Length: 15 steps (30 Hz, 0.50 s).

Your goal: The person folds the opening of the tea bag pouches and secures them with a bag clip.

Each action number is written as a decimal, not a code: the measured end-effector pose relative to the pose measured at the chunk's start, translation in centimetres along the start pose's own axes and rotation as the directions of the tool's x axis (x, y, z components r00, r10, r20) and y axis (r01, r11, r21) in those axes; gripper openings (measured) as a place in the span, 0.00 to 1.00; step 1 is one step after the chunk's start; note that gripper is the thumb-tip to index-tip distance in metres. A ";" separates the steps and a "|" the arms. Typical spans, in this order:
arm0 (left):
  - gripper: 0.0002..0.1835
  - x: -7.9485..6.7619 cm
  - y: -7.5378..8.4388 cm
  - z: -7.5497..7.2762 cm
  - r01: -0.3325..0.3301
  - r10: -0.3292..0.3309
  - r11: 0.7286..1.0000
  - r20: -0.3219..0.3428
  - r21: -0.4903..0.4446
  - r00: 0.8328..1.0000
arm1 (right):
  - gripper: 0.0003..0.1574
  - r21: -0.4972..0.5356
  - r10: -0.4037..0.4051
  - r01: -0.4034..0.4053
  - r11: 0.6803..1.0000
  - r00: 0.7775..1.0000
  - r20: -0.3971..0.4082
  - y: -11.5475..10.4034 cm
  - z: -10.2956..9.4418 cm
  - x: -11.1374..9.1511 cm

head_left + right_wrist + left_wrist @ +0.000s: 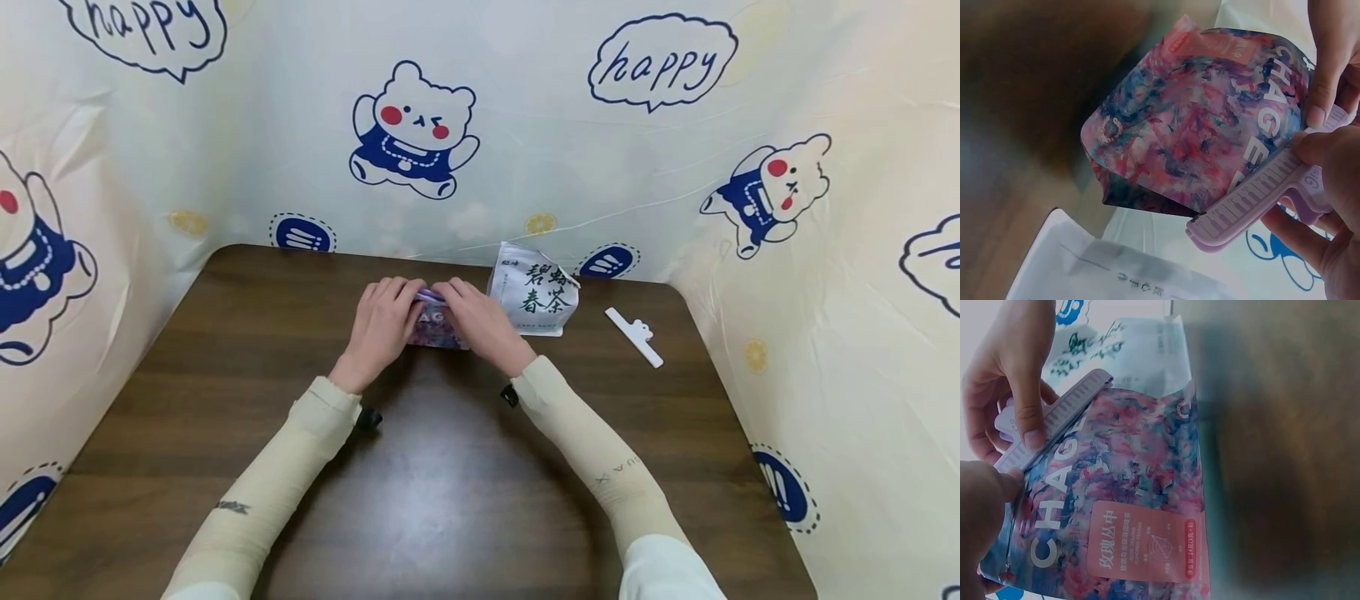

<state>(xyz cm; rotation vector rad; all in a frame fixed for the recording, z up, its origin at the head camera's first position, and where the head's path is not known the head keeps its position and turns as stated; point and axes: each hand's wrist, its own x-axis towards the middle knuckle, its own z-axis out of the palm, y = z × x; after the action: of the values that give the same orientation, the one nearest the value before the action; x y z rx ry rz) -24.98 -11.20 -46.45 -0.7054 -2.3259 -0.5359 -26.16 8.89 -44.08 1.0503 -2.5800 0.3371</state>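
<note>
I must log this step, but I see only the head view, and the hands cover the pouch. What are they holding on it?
Observer: A lilac clip sits along the top edge of the pouch; both hands pinch it.
Operator: Which fingers hold the clip?
Observer: In the right wrist view, the right hand has its thumb on the ribbed bar and fingers under the clip's tab. The left hand presses a fingertip beside it.
Operator: What does the pouch look like?
Observer: The left wrist view shows a pink and blue marbled print with large white letters and a pink label.
</note>
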 end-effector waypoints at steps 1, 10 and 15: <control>0.16 0.4 -0.2 0.0 0.006 -0.006 1.000 0.006 0.001 1.000 | 0.21 0.015 0.008 -0.008 1.000 1.000 0.000 0.2 0.0 0.4; 0.16 2.2 -2.2 0.6 0.079 -0.079 0.997 0.048 -0.003 0.996 | 0.21 0.006 -0.004 0.004 1.000 1.000 -0.007 1.7 0.7 3.0; 0.18 2.7 -2.9 1.5 0.113 -0.111 0.993 0.053 -0.031 0.992 | 0.20 0.038 0.017 -0.017 0.999 1.000 0.023 2.8 1.6 4.0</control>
<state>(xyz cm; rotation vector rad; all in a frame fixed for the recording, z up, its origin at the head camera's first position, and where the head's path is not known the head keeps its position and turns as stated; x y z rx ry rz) -29.21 -11.70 -46.22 -0.6137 -2.4204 -0.6157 -31.20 7.79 -44.20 1.0513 -2.6133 0.3821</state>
